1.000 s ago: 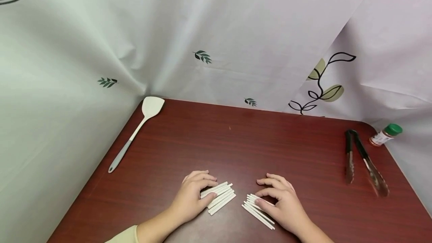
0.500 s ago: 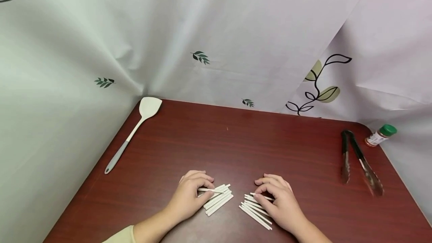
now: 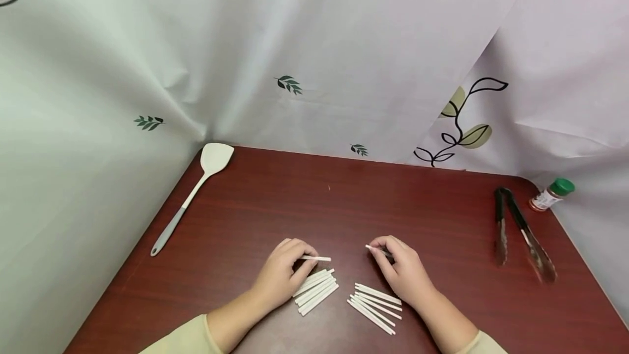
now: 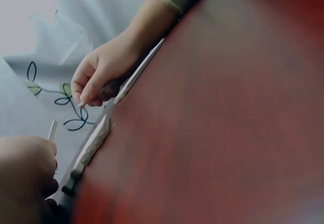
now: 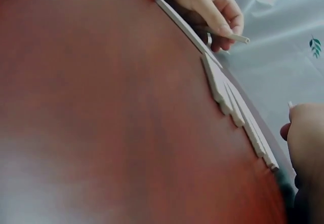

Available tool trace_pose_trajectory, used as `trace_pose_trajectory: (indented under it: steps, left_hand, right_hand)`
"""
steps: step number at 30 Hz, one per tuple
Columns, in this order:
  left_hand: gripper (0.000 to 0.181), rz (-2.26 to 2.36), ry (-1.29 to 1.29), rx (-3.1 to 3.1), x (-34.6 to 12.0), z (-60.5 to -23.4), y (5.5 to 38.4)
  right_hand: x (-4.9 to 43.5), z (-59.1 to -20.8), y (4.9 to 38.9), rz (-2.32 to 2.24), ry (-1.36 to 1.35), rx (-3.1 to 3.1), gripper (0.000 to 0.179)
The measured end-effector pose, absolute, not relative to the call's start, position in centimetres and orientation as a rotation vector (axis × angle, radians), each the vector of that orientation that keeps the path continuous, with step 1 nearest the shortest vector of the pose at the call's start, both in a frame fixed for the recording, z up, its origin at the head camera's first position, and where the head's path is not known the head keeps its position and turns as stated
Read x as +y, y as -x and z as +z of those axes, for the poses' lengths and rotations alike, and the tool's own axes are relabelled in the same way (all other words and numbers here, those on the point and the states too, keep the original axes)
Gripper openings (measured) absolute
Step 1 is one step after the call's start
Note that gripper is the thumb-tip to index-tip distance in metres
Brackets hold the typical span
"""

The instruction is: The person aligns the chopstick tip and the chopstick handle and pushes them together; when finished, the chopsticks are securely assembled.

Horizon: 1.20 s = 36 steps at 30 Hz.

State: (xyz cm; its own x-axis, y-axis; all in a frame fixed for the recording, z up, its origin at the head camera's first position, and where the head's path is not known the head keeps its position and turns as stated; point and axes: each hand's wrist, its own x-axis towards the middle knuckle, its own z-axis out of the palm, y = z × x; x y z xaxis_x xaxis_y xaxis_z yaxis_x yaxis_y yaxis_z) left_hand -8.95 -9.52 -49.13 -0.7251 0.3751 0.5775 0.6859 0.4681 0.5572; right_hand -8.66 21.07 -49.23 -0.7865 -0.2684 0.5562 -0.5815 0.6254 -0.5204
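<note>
My left hand [image 3: 282, 269] pinches one short white stick [image 3: 321, 259] between thumb and fingers, raised above the table. In the right wrist view the end of that stick [image 5: 242, 39] looks hollow. Below the left hand lies a slanted group of white sticks [image 3: 316, 291]. Across from it, my right hand [image 3: 405, 272] pinches another white stick [image 3: 368, 247], mostly hidden by the fingers, with only its tip showing. A second group of white sticks [image 3: 375, 307] is fanned out on the table just to the left of the right wrist.
A white spatula with a grey handle [image 3: 184, 206] lies along the table's left edge. Metal tongs with black handles [image 3: 521, 223] lie spread at the right, beside a green-capped spice jar [image 3: 547, 198]. Printed cloth [image 3: 314, 42] hangs behind the dark red table [image 3: 275, 201].
Both hands have moved away from the two groups of sticks, up and forward, each carrying one stick off its group. The head view has shifted slightly.
</note>
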Motion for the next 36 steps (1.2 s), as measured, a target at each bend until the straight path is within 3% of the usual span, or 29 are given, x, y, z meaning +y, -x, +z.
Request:
trace_pose_trajectory:
  steps: [11, 23, 36]
  left_hand:
    - [0.009, -1.103, 0.853, -2.442, -8.0, -49.5, 11.5]
    - [0.006, -1.095, 0.958, -2.418, -8.0, -49.4, 11.2]
    - [0.008, -1.108, 1.042, -2.343, -7.6, -49.3, 10.9]
  right_hand:
    - [19.9, -49.4, 11.4, 1.024, -0.822, -2.338, 0.017]
    - [18.6, -49.2, 10.8, 1.106, -1.063, -2.296, 0.023]
    - [18.5, -49.0, 10.3, 1.153, -1.118, -2.308, 0.025]
